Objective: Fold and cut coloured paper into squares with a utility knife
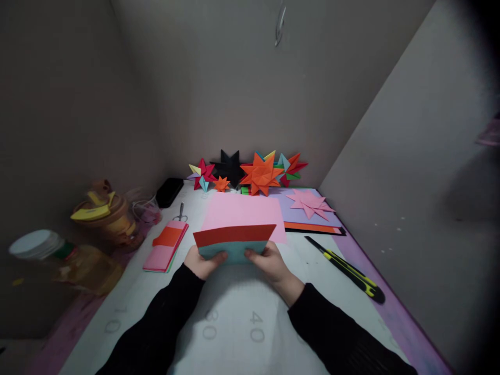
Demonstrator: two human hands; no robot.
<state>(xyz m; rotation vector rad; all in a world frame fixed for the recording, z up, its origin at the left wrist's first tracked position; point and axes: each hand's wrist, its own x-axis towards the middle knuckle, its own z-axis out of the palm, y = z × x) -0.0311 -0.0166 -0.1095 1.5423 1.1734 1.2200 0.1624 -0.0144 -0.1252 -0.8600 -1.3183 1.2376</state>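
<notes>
My left hand [202, 262] and my right hand [271, 263] both pinch the lower edge of a folded paper piece [234, 242], red along the top and light blue below. The piece stands just above a white cutting mat [234, 323] with printed numbers. Behind it lies a flat pink sheet [244, 211]. Both thumbs press on the blue face; the other fingers are hidden behind the paper.
A black and yellow utility knife [346, 268] lies right of my hands. A stack of pink and orange paper strips [166, 246] and small scissors [180, 212] lie left. Several folded paper stars [250, 174] line the back wall; a pink star [310, 204] rests on stacked coloured sheets. Jars and containers [105, 219] stand at left.
</notes>
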